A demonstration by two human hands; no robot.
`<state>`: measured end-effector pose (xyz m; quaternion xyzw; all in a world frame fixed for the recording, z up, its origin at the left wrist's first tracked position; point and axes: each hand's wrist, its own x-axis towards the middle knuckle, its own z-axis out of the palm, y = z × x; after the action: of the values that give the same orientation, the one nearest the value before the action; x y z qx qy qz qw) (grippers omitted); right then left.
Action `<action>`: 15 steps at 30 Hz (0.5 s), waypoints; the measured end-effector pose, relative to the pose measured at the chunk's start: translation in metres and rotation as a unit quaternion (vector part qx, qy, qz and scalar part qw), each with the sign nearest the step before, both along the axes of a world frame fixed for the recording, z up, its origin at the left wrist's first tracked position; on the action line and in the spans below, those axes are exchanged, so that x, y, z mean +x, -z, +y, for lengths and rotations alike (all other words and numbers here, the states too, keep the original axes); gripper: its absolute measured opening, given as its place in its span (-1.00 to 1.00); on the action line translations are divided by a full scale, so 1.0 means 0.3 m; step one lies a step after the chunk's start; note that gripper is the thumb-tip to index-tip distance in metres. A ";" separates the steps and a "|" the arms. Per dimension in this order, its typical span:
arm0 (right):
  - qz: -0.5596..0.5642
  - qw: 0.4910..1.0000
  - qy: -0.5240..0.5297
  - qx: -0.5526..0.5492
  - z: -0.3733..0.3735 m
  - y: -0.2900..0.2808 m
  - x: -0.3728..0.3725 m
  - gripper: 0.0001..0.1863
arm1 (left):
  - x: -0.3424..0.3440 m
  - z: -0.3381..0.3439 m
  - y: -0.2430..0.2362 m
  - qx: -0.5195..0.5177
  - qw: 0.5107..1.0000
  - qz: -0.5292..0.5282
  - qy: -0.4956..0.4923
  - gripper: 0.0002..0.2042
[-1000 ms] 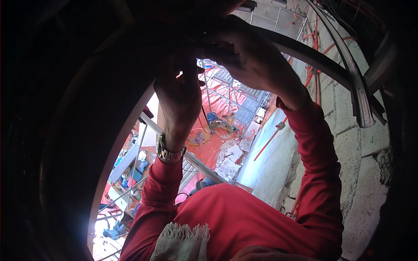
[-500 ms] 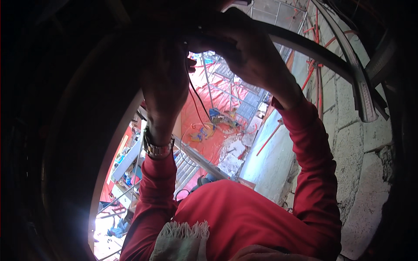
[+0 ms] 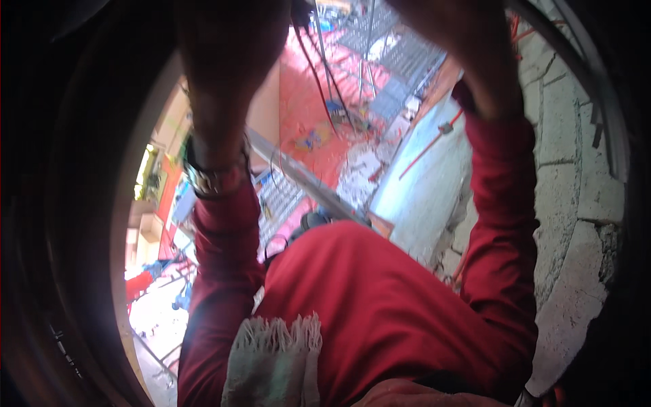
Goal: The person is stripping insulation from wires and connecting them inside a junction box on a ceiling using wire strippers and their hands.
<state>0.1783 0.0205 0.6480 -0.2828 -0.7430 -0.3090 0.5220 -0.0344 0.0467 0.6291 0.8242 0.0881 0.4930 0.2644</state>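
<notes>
At the top of the view, my left hand (image 3: pixel 234 47) is raised in deep shadow, with a metal-banded watch (image 3: pixel 215 178) on its wrist. Two thin wires, a reddish one (image 3: pixel 316 80) and a dark one (image 3: pixel 330 76), dangle beside it from a small dark piece at the upper edge. Whether my fingers grip that piece is too dark to see. Farther right, my right hand (image 3: pixel 458 27) reaches up too, its fingers cut off by the frame. Both forearms are in red sleeves.
Far below lie a red floor covering (image 3: pixel 305 119), metal grating platforms (image 3: pixel 390 54) and scaffold bars. On the right stands a rough block wall (image 3: pixel 559 180), with a curved metal channel (image 3: pixel 600 88) along it. A pale fringed cloth (image 3: pixel 274 363) hangs over my red clothing.
Both hands now sit higher in the picture and partly leave it at the top. They appear farther apart. The wires hang higher, and more of the left side below shows.
</notes>
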 end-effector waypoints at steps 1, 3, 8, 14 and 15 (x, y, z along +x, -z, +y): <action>0.013 1.000 -0.024 0.008 0.007 0.034 0.032 -0.84 | 0.054 0.044 0.039 0.013 1.000 0.013 -0.013 -0.70; 0.042 0.993 -0.109 -0.014 0.010 0.055 -0.001 -0.76 | 0.081 0.087 0.102 0.094 0.986 -0.001 -0.135 -0.85; 0.101 0.968 -0.190 -0.125 -0.055 0.008 -0.010 -0.72 | 0.128 0.028 0.082 0.142 0.963 -0.060 -0.222 -0.85; 0.047 0.994 -0.057 -0.085 -0.083 -0.017 0.024 -0.65 | 0.159 -0.002 0.049 -0.039 0.984 -0.081 -0.153 -0.89; 0.038 0.997 -0.038 -0.057 -0.081 -0.025 0.024 -0.64 | 0.161 -0.005 0.052 -0.108 0.978 -0.094 -0.150 -0.88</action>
<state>0.1855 -0.0039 0.6555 -0.2954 -0.7492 -0.2346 0.5444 0.0140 0.0454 0.6136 0.7184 0.2377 0.5899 0.2820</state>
